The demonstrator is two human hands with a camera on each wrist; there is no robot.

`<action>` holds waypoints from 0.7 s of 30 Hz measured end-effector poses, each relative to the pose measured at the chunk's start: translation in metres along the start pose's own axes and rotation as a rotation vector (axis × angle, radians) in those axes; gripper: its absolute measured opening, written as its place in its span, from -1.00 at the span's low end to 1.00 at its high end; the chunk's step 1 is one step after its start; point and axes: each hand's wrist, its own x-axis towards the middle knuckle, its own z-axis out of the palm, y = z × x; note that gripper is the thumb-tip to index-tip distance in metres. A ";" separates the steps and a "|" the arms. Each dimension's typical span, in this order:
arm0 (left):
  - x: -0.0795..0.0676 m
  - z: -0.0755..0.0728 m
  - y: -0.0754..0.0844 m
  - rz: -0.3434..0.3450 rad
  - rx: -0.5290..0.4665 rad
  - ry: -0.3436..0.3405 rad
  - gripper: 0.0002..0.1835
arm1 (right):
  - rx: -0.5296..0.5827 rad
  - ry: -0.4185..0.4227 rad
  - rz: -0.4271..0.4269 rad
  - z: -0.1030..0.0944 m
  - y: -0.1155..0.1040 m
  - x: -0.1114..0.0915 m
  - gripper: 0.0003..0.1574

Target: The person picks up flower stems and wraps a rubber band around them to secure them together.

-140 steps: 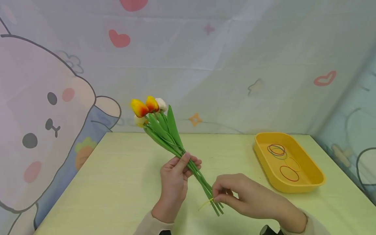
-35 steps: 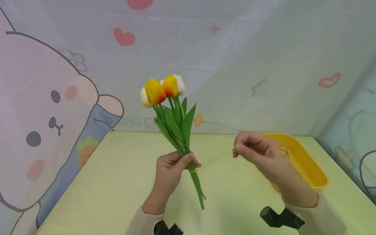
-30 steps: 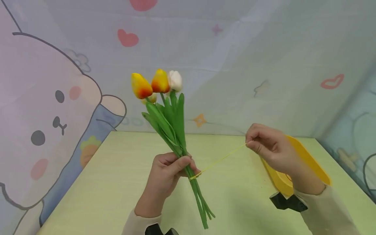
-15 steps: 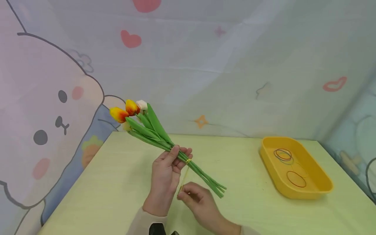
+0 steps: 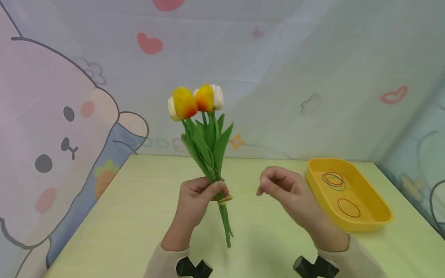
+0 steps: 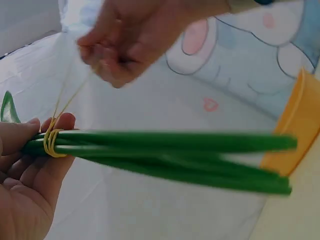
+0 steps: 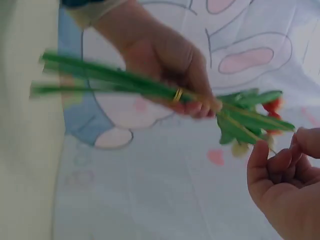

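Observation:
My left hand (image 5: pixel 194 199) grips a bunch of tulips (image 5: pixel 209 144) by the stems, thumb in front, with the flower heads upward. The blooms are yellow-orange and white above long green leaves. Just below the fingers, a yellow rubber band (image 6: pixel 51 143) circles the stems in several turns. Off to the right, my right hand (image 5: pixel 288 195) pinches the band's free loop between thumb and fingertips, drawing it out from the stems. In the left wrist view, two taut strands run from the stems (image 6: pixel 165 142) up to those fingertips.
A yellow tray (image 5: pixel 365 226) stands at the right of the pale table (image 5: pixel 132 216), with several coloured rubber bands (image 5: pixel 354 216) lying in it. A printed cloth backdrop (image 5: pixel 260 96) rises behind the table's far edge.
Earlier the band was loose near the stem ends; now it wraps the stems. Since half a second ago, the bunch has swung upright and my right hand has moved from below it to the right.

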 end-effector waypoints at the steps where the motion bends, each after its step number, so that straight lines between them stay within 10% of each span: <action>1: 0.000 -0.001 0.003 -0.004 -0.083 -0.015 -0.83 | -0.048 -0.013 -0.062 -0.008 0.002 -0.001 -0.84; 5: 0.000 -0.003 0.014 -0.040 -0.413 -0.081 -0.76 | -0.341 -0.038 -0.330 -0.027 0.023 -0.003 -0.87; 9: -0.001 0.003 0.022 -0.152 -0.595 0.021 -0.76 | -0.465 -0.039 -0.455 -0.011 0.066 -0.005 -0.78; 16: 0.002 0.014 0.012 -0.341 -0.639 0.345 -0.76 | -0.178 0.114 -0.256 0.088 0.107 -0.032 -0.78; 21: 0.002 0.014 0.001 -0.217 -0.448 0.366 -0.73 | -0.003 0.196 -0.167 0.127 0.087 -0.039 -0.71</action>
